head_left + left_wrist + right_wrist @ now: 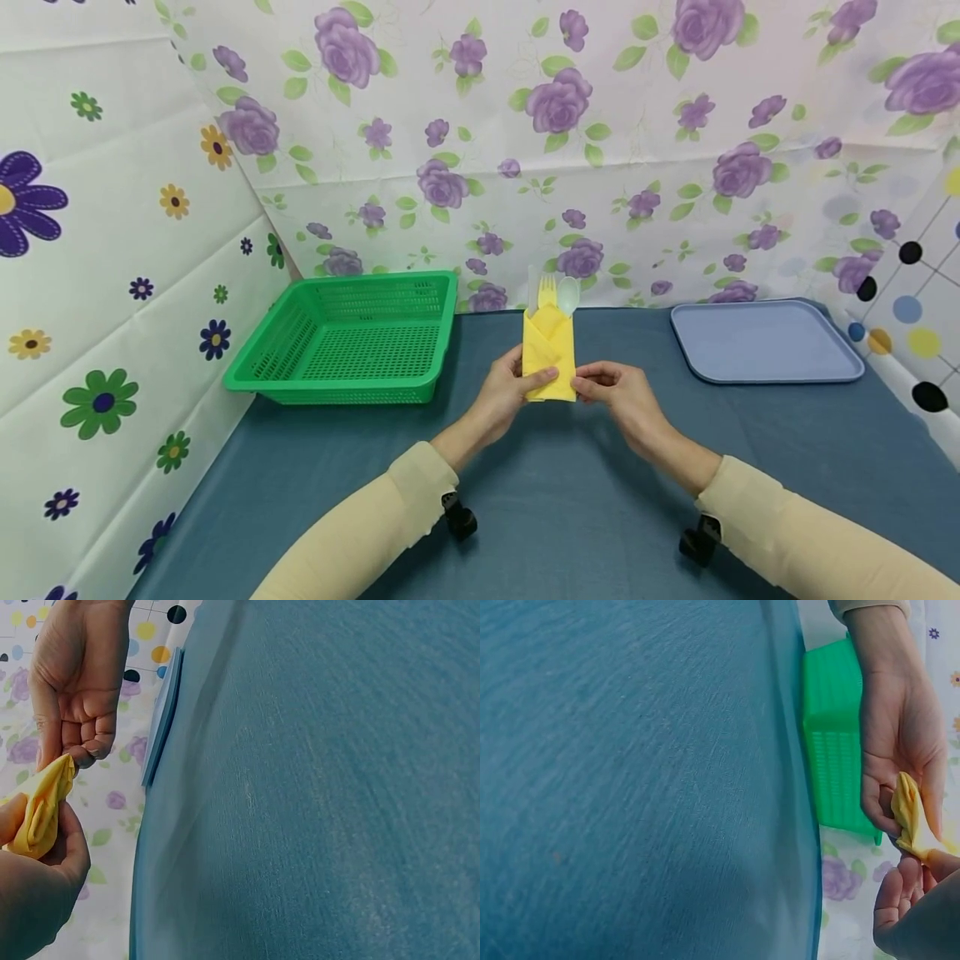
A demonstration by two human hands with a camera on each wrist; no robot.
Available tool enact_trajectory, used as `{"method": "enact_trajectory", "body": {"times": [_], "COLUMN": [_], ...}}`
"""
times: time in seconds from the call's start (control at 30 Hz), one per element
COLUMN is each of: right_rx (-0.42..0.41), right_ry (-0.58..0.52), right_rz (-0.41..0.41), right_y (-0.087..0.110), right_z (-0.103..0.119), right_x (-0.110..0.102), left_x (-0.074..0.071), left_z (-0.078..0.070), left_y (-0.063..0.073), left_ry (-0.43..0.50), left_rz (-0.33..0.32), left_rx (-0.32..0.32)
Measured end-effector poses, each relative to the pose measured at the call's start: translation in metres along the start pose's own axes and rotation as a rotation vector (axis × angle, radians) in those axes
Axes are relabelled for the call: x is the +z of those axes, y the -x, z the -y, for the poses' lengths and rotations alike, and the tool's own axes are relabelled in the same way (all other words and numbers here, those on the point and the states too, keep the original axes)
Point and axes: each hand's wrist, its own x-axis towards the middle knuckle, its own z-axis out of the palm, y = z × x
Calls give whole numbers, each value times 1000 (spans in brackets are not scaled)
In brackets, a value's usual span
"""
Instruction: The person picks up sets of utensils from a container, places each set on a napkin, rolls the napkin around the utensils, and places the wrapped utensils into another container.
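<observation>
A yellow napkin [548,346] folded into a pocket is held upright above the table. From its top stick out a pale knife [532,287], a yellow fork [547,290] and a pale green spoon [568,295]; their lower parts are hidden inside. My left hand [504,386] grips the napkin's left side, thumb across the front. With thumb and fingertips, my right hand [618,396] pinches its lower right edge. Both wrist views show the bunched bottom end of the napkin [46,806] between the two hands.
A green plastic basket [341,385] stands on the blue-covered table [555,517] to the left, with holes in its walls and floor. At the back right lies a flat blue-grey tray [765,342]. Flowered cloth [480,200] hangs behind, with more patterned cloth at both sides.
</observation>
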Motion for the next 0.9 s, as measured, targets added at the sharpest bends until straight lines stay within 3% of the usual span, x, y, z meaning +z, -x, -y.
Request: {"method": "enact_trajectory", "body": {"times": [0.9], "right_rx": [14], "right_ry": [4], "right_rz": [-2], "right_y": [-6], "right_z": [11], "right_x": [7], "left_x": [-7], "left_z": [-15], "left_y": [1], "left_ry": [-49], "left_rz": [-27], "left_rx": [10]}}
